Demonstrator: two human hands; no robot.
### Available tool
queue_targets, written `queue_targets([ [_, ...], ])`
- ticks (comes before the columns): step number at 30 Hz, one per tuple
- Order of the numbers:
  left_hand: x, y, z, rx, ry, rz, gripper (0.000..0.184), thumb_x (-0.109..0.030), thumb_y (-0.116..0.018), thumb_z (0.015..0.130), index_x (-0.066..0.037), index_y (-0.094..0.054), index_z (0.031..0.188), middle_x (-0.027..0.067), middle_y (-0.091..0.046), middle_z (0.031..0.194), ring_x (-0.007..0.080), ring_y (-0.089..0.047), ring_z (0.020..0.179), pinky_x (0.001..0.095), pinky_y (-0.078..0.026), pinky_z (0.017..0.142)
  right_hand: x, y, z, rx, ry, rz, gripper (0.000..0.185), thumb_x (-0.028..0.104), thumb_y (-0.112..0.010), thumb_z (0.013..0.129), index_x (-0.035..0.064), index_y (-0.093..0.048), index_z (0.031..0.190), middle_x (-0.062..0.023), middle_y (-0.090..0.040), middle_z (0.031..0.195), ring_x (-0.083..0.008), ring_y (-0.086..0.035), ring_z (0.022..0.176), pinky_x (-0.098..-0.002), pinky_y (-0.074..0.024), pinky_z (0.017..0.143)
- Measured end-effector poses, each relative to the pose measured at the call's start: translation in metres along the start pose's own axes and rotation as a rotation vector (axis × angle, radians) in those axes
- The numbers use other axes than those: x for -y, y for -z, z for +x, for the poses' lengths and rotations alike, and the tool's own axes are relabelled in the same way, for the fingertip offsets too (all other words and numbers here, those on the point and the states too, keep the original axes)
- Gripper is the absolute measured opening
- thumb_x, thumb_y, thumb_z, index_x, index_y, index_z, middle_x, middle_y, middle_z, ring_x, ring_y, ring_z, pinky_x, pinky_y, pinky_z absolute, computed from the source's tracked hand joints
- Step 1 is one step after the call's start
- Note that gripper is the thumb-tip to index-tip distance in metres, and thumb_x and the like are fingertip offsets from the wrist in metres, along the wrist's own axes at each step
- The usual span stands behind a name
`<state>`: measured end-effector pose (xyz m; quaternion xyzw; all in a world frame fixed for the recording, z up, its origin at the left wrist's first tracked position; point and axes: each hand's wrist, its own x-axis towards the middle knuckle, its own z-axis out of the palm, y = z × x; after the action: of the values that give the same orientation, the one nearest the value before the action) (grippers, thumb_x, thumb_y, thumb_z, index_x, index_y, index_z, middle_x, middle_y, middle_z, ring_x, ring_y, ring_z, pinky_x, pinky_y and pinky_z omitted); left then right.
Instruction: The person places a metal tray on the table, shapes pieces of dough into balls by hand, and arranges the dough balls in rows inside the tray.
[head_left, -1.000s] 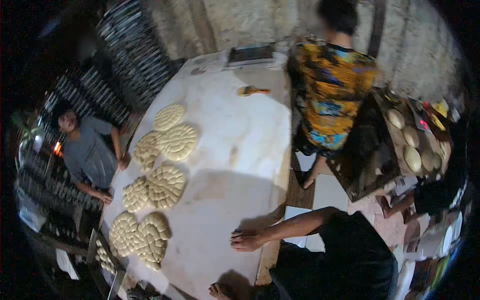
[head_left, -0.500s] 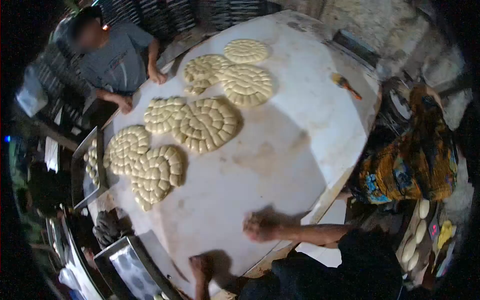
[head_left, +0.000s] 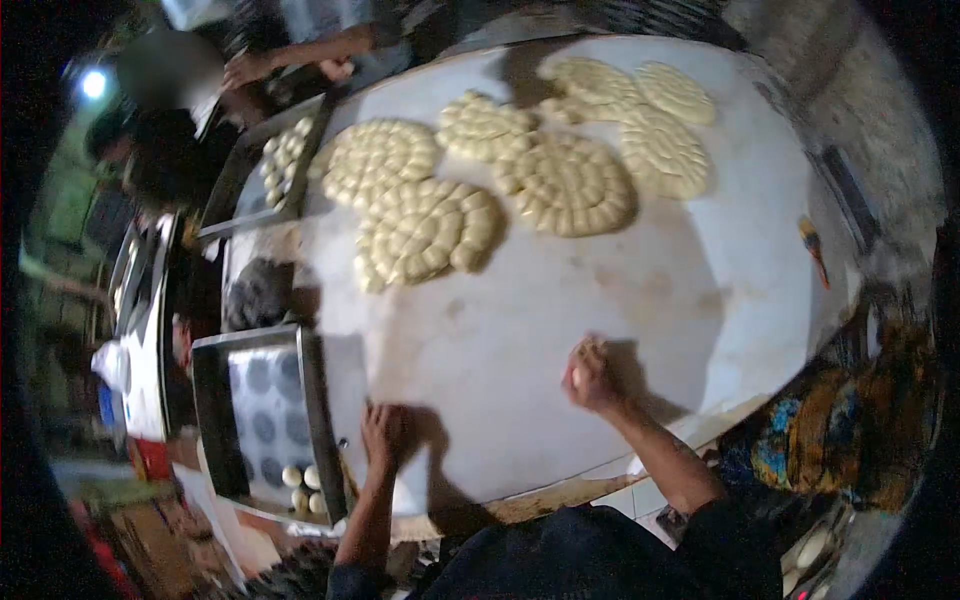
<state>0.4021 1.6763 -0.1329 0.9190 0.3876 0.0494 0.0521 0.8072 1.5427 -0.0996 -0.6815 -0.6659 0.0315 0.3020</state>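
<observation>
White and marked with pale brown spots, the tabletop [head_left: 510,350] is touched by both hands. The left hand [head_left: 384,432] is set down close to the near tray [head_left: 312,390], and the right hand [head_left: 590,375] is set down well apart from it, with its fingers curled. Whether a bit of dough is kept under either one cannot be told.

Beyond the hands, seven flat dough rounds [head_left: 570,185] can be counted on the tabletop, cut into small bumps and grouped with some edges touching. They look soft, floppy and a bit heavy, so they would be best lifted from below with both hands spread wide; by one edge, they might be stretched or torn.

In the near tray, four small dough balls [head_left: 291,476] can be seen. More are held in one far tray [head_left: 315,140], but they are too blurred to be counted. One dark cloth [head_left: 258,292] is left between the two trays. One brush [head_left: 812,245] is laid near the right edge. A co-worker's arm [head_left: 325,46] is seen by the far tray.
</observation>
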Motion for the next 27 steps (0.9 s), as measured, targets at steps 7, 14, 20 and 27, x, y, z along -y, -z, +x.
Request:
queue_targets([
  [7,-0.073,-0.007,0.07,-0.394,0.36,-0.723,0.016,-0.014,-0.052,0.08,-0.006,-0.062,0.09,0.0148,-0.06,0.094,0.0326,-0.053,0.092,0.0392,-0.042,0.084,0.077,-0.056,0.032,-0.123,-0.256,-0.006,0.006,0.009,-0.052,0.086,0.0031,-0.051,0.086,-0.0161,-0.052,0.086,-0.0357,-0.048,0.083,-0.0452,-0.0377,0.076],
  [14,-0.039,0.107,-0.1,-0.039,0.123,-0.777,0.046,-0.006,-0.054,0.082,-0.004,-0.046,0.128,0.0208,-0.05,0.118,0.0354,-0.048,0.112,0.0383,-0.043,0.095,0.088,0.019,-0.013,0.338,-0.536,-0.214,0.017,0.021,-0.053,0.089,0.0081,-0.063,0.092,-0.0116,-0.064,0.097,-0.0325,-0.061,0.09,-0.0419,-0.0478,0.079],
  [20,0.115,0.173,-0.199,-0.273,0.623,-0.144,0.048,-0.014,-0.067,0.073,-0.011,-0.055,0.12,0.0097,-0.062,0.106,0.0266,-0.056,0.102,0.0477,-0.035,0.092,0.211,-0.063,0.034,0.317,-0.575,0.686,0.016,0.011,-0.054,0.088,0.001,-0.061,0.098,-0.0042,-0.054,0.08,-0.0115,-0.055,0.068,-0.0297,-0.0533,0.066],
  [27,0.193,0.148,-0.241,0.195,0.887,-0.081,0.044,-0.021,-0.062,0.07,-0.003,-0.055,0.11,0.0182,-0.067,0.082,0.0315,-0.065,0.083,0.0478,-0.037,0.095,0.499,-0.195,0.116,0.437,0.612,0.737,0.037,0.018,-0.068,0.077,0.0021,-0.059,0.11,-0.0206,-0.06,0.109,-0.0368,-0.058,0.104,-0.0404,-0.0466,0.092],
])
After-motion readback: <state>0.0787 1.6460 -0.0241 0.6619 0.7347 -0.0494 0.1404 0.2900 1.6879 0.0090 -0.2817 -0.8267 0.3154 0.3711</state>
